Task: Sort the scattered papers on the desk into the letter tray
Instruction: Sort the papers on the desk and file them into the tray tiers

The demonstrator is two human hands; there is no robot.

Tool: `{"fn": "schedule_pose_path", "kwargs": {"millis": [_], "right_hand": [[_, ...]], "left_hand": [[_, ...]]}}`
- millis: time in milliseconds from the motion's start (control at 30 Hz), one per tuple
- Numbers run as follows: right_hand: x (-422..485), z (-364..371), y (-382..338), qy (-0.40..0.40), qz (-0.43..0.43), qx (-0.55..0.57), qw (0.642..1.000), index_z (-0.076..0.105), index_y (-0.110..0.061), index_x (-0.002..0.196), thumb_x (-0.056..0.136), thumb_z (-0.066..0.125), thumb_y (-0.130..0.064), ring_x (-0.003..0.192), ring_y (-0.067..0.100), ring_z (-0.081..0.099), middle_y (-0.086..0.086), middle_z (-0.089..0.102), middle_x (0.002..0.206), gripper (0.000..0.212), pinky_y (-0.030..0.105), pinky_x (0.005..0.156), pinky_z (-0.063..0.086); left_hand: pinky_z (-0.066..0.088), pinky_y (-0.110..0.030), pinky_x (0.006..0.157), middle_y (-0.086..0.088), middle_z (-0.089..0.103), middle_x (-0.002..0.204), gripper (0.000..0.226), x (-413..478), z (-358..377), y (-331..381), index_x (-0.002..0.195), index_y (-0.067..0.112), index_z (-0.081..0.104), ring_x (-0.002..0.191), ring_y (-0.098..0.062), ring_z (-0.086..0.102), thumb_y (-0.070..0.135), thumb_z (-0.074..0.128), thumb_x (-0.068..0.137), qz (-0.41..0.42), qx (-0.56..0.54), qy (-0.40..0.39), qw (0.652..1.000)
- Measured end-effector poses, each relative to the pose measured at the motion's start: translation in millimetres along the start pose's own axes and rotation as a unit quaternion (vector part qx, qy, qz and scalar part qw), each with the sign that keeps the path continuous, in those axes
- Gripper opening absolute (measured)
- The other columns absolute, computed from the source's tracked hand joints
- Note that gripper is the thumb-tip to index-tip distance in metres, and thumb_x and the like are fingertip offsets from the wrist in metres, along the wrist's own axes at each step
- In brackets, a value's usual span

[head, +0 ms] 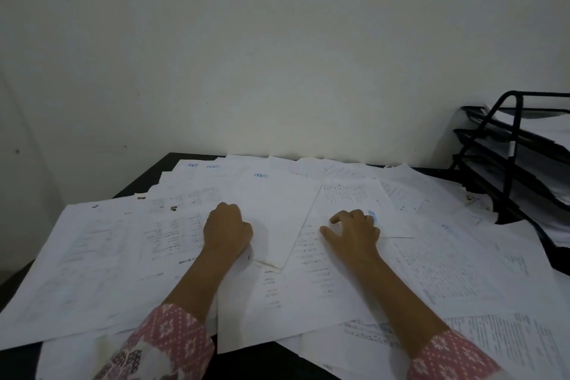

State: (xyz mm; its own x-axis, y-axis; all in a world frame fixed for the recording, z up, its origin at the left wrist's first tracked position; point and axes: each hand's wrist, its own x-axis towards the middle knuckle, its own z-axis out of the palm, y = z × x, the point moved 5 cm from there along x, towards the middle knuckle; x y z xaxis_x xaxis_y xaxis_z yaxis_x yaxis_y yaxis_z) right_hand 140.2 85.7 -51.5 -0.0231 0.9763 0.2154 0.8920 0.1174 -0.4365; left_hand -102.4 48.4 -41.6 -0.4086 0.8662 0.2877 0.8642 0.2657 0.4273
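Closest to you, your patterned pink sleeves [172, 339] lie over the scattered papers [462, 271], which overlap in loose layers across nearly all of the dark counter [148, 182]. Some sheets at the bottom of the frame hang past its near edge. Just above centre, your left hand [228, 230] is curled tight at the left edge of a blank sheet [277, 219]; whether it actually pinches that edge cannot be told. Your right hand [354, 231] is half open, with bent fingertips resting on a printed sheet [320, 281] and the thumb spread, clasping nothing. The black wire letter tray [510, 182] stands at the far right against the wall. Its tiers already hold paper, and loose sheets are crowding its foot. The main risk is dragging: the blank sheet is tucked among its neighbours, so pulling it sideways would likely carry others along and push the overhanging ones off the counter. Lift it clear instead. Feeding sheets into the part-filled tiers could also buckle or catch a corner, and the pile at the foot could snag your reach. A blue letterhead [261, 175] shows on several far sheets, upside down from where you sit. It may read "LUNA", but it is too blurred to be sure. The body text is too small to read.
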Motion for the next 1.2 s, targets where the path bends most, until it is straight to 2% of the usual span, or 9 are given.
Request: {"fn": "schedule_pose_path", "kwargs": {"millis": [133, 267, 367, 533, 667, 767, 900, 1067, 1200], "right_hand": [[3.4, -6.0, -10.3, 0.028, -0.043, 0.184, 0.982, 0.060, -0.014, 0.088, 0.092, 0.056, -0.024, 0.091, 0.017, 0.058, 0.000, 0.061, 0.094, 0.011, 0.021, 0.074, 0.044], [4.7, -5.2, -20.4, -0.048, 0.050, 0.370, 0.926, 0.058, -0.006, 0.093, 0.097, 0.048, -0.021, 0.064, 0.018, 0.065, 0.009, 0.067, 0.085, 0.019, 0.021, 0.055, 0.051], [5.3, 1.9, -22.8, -0.116, 0.133, 0.450, 0.876, 0.056, -0.003, 0.098, 0.098, 0.047, -0.027, 0.065, 0.026, 0.068, 0.017, 0.069, 0.084, 0.026, 0.030, 0.053, 0.056], [12.2, 10.2, -14.3, -0.139, 0.177, 0.467, 0.855, 0.061, 0.005, 0.090, 0.094, 0.054, -0.027, 0.073, 0.032, 0.068, 0.018, 0.068, 0.084, 0.033, 0.044, 0.070, 0.059], [18.8, 10.5, -11.6, -0.126, 0.153, 0.444, 0.874, 0.062, 0.008, 0.099, 0.086, 0.060, -0.001, 0.078, 0.032, 0.069, 0.022, 0.069, 0.092, 0.016, 0.038, 0.062, 0.059], [26.7, 6.1, -5.5, -0.074, 0.129, 0.364, 0.920, 0.060, -0.004, 0.098, 0.085, 0.059, -0.004, 0.084, 0.029, 0.067, 0.014, 0.068, 0.098, 0.013, 0.044, 0.073, 0.058], [28.5, 2.3, -5.3, -0.054, 0.108, 0.322, 0.939, 0.059, -0.010, 0.094, 0.087, 0.059, -0.007, 0.087, 0.027, 0.066, 0.009, 0.067, 0.096, 0.008, 0.045, 0.081, 0.056], [29.6, -1.4, -9.5, -0.042, 0.099, 0.306, 0.946, 0.057, -0.010, 0.094, 0.088, 0.059, -0.007, 0.088, 0.025, 0.065, 0.007, 0.064, 0.093, 0.007, 0.040, 0.083, 0.055], [30.2, -0.9, -11.8, -0.036, 0.094, 0.277, 0.956, 0.060, -0.006, 0.104, 0.089, 0.058, -0.010, 0.090, 0.023, 0.063, 0.009, 0.065, 0.101, 0.015, 0.034, 0.083, 0.052]], "left_hand": [[0.033, -0.020, 0.054, 0.001, 0.052, 0.072, 0.018, -10.0, -1.5, 23.9, 0.065, 0.011, 0.052, 0.068, -0.014, 0.052, 0.012, 0.055, 0.084, 0.038, -0.033, -0.002, 0.999], [0.044, -0.024, 0.073, 0.003, 0.060, 0.095, 0.009, -28.4, 1.2, 60.8, 0.087, 0.013, 0.065, 0.088, -0.014, 0.058, 0.017, 0.058, 0.084, 0.106, -0.105, -0.010, 0.989], [0.046, -0.024, 0.076, 0.003, 0.061, 0.097, 0.009, -37.1, 8.0, 81.0, 0.090, 0.015, 0.064, 0.089, -0.013, 0.057, 0.021, 0.060, 0.085, 0.168, -0.136, -0.016, 0.976], [0.047, -0.028, 0.081, 0.003, 0.061, 0.099, 0.015, -45.8, 19.4, 94.4, 0.094, 0.016, 0.065, 0.093, -0.012, 0.055, 0.028, 0.057, 0.089, 0.259, -0.157, -0.074, 0.950], [0.043, -0.027, 0.081, 0.001, 0.062, 0.099, 0.022, -27.4, 1.2, 73.8, 0.095, 0.015, 0.064, 0.094, -0.014, 0.053, 0.031, 0.049, 0.094, 0.208, -0.162, -0.002, 0.965], [0.043, -0.033, 0.090, -0.006, 0.057, 0.113, 0.024, 6.6, -13.9, 31.8, 0.110, 0.013, 0.059, 0.106, -0.021, 0.051, 0.028, 0.052, 0.092, 0.092, -0.105, 0.061, 0.988], [0.036, -0.041, 0.099, -0.014, 0.044, 0.130, 0.061, 34.4, -12.9, -21.7, 0.128, 0.007, 0.041, 0.121, -0.029, 0.041, 0.054, 0.047, 0.090, -0.094, 0.064, -0.057, 0.992], [0.041, -0.035, 0.090, -0.012, 0.046, 0.125, 0.074, 38.6, -13.5, -30.6, 0.124, 0.006, 0.046, 0.115, -0.027, 0.046, 0.065, 0.054, 0.080, -0.088, 0.051, -0.087, 0.991], [0.039, -0.025, 0.071, -0.005, 0.055, 0.101, 0.048, 32.0, -16.3, -19.8, 0.102, 0.008, 0.054, 0.088, -0.018, 0.051, 0.049, 0.066, 0.081, -0.050, -0.029, -0.122, 0.991]]}}
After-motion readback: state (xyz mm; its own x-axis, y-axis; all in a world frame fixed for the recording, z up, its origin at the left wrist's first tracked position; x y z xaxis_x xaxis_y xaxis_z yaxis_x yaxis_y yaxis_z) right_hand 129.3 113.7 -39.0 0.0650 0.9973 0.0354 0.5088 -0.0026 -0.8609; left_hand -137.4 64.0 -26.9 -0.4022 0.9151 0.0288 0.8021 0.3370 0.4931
